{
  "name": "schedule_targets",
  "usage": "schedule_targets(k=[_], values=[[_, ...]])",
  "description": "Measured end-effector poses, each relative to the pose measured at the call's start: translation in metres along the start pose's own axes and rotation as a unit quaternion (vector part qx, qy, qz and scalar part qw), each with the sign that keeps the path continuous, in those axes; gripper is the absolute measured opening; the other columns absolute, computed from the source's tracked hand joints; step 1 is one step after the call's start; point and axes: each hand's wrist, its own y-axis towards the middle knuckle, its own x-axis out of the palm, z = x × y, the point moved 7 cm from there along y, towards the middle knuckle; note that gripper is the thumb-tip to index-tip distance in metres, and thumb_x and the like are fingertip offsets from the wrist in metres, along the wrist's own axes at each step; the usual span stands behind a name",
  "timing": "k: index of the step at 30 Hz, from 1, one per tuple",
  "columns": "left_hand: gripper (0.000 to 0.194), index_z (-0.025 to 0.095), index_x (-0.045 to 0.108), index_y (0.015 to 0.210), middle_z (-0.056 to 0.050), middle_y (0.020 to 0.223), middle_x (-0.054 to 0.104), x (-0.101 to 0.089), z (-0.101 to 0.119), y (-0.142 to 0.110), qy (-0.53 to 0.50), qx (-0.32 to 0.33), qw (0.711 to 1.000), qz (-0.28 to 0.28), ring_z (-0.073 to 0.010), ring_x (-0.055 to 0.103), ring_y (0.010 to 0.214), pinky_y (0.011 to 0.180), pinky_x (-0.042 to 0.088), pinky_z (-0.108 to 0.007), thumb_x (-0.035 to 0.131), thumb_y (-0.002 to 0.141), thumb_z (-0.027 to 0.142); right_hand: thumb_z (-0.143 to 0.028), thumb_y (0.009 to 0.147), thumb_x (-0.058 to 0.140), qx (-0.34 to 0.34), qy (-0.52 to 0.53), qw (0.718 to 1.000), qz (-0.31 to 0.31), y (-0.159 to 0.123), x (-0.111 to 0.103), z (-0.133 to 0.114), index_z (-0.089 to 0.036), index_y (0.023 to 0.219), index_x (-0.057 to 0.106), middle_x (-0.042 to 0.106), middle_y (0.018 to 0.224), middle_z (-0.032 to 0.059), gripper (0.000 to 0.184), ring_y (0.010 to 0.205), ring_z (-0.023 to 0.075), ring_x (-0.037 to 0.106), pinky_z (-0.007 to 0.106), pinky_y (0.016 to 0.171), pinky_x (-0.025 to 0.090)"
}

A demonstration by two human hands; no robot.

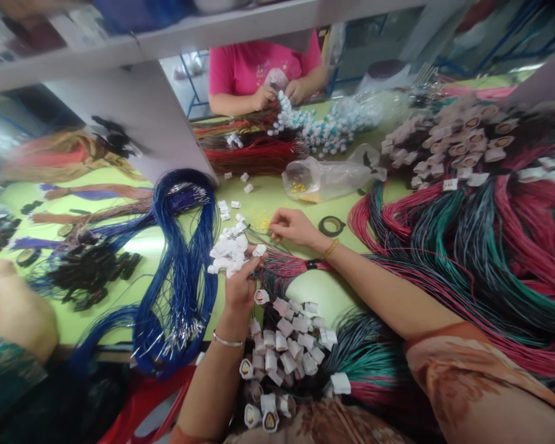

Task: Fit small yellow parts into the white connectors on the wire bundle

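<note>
My left hand (240, 285) is closed around a bunch of white plastic connectors (231, 251) fixed to thin red and green wires (282, 266), held just above the green table (268, 197). My right hand (292, 227) pinches something small near the loose wire ends, right beside scattered yellow bits (261, 217); what it pinches is too small to name. More white connectors on wires (287, 345) hang down over the table's near edge toward my lap.
A thick blue wire bundle (185, 265) lies left of my hands. Red, green and black harnesses (481, 246) fill the right. A clear bag (324, 177) and a black tape ring (332, 226) lie beyond. A person in pink (263, 68) works opposite; another person's arm (9, 308) is at left.
</note>
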Motion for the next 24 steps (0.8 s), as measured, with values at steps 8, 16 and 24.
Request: schedule_targets(k=[8,16,24], values=[[0.022,0.02,0.078,0.08,-0.002,0.079,0.077,0.0,0.003,0.001,-0.009,0.026,1.0,-0.002,-0.0164,0.07,0.072,0.07,0.054,-0.029,0.083,0.059,0.025,-0.028,0.081,0.071,0.04,0.175,0.984,0.002,-0.02,0.011,-0.026,-0.016,0.091,0.067,0.071,0.077,0.0032,0.016,0.069,0.0146,0.071,0.028,0.066,0.06],[0.024,0.02,0.077,0.084,-0.003,0.084,0.076,0.002,-0.002,0.002,-0.02,0.002,0.999,-0.047,-0.0177,0.07,0.076,0.079,0.056,-0.032,0.084,0.062,0.023,-0.018,0.093,0.05,-0.133,-0.105,0.985,0.034,-0.057,0.016,-0.081,-0.017,0.097,0.066,0.071,0.084,0.0046,0.016,0.074,0.0146,0.066,0.03,0.072,0.053],[0.035,0.016,0.075,0.086,-0.003,0.081,0.075,0.008,0.007,-0.004,-0.028,0.015,0.999,-0.031,-0.0166,0.069,0.073,0.073,0.057,-0.029,0.09,0.054,0.021,-0.011,0.093,0.05,-0.224,-0.184,0.955,0.055,-0.062,0.025,-0.093,-0.016,0.092,0.067,0.068,0.088,0.0073,0.017,0.082,0.0164,0.061,0.031,0.077,0.05]])
